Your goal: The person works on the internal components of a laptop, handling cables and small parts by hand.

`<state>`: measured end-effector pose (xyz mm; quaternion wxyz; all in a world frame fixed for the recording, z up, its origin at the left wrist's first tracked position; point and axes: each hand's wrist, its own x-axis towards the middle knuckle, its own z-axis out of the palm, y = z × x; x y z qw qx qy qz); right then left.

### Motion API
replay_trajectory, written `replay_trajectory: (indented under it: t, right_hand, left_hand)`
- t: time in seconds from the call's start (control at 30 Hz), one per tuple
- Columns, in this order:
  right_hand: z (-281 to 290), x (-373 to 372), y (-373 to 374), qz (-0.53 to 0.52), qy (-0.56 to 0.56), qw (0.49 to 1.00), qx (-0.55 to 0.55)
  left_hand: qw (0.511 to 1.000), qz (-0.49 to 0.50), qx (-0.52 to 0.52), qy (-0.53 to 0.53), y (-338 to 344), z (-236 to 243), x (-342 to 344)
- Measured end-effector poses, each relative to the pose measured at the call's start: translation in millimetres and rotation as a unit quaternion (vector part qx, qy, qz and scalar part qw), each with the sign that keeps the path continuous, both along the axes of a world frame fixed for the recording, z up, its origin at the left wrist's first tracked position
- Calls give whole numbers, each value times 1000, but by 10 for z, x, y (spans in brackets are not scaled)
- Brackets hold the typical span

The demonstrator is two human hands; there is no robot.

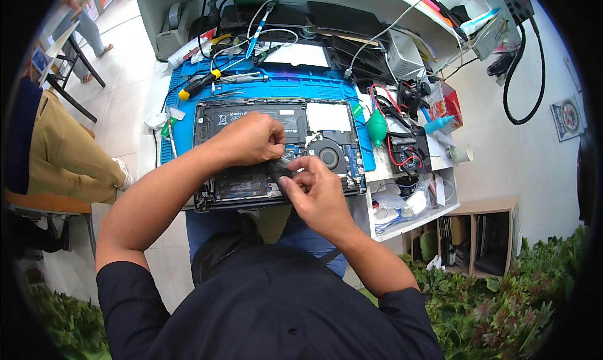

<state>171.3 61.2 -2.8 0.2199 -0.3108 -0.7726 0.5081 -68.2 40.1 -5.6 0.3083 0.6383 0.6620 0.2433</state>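
An open laptop with its inner parts exposed lies across a blue mat at the bench's front. It shows a black battery, a white panel and a round fan. My left hand is over its middle, fingertips curled and pinched at something small and partly hidden. My right hand is just below it, thumb and fingers closed on a small dark object with some clear material near it; I cannot make out what it is.
Screwdrivers, cables, a green air blower and a paper cup crowd the bench. A low shelf unit and leafy greenery are at right. Another person's legs are close on the left; a further person stands behind.
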Motion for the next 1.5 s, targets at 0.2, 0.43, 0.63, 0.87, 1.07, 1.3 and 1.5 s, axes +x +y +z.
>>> replay_trajectory:
  t: [0.2, 0.43, 0.63, 0.87, 1.07, 1.3, 1.5]
  right_hand:
    - [-26, 68, 14, -56, -46, 997, 30]
    - [23, 27, 66, 6, -112, 987, 112]
    - [85, 75, 125, 54, -169, 958, 225]
    - [162, 72, 363, -8, -62, 988, 144]
    - [-12, -120, 838, 54, -41, 959, 274]
    - [-45, -226, 855, 105, -83, 972, 193]
    - [-126, -224, 708, 49, -57, 977, 200]
  left_hand:
    - [1000, 8, 1, -13, -5, 25, 21]
    - [1000, 12, -13, -13, 6, 27, 28]
    - [1000, 12, -19, -15, 3, 83, 48]
    - [999, 42, -27, -21, -24, 110, 27]
    - [998, 34, -25, -37, 10, 85, 44]
    - [997, 41, -20, -66, -55, 90, 45]
    - [996, 35, -26, -77, -77, 74, 40]
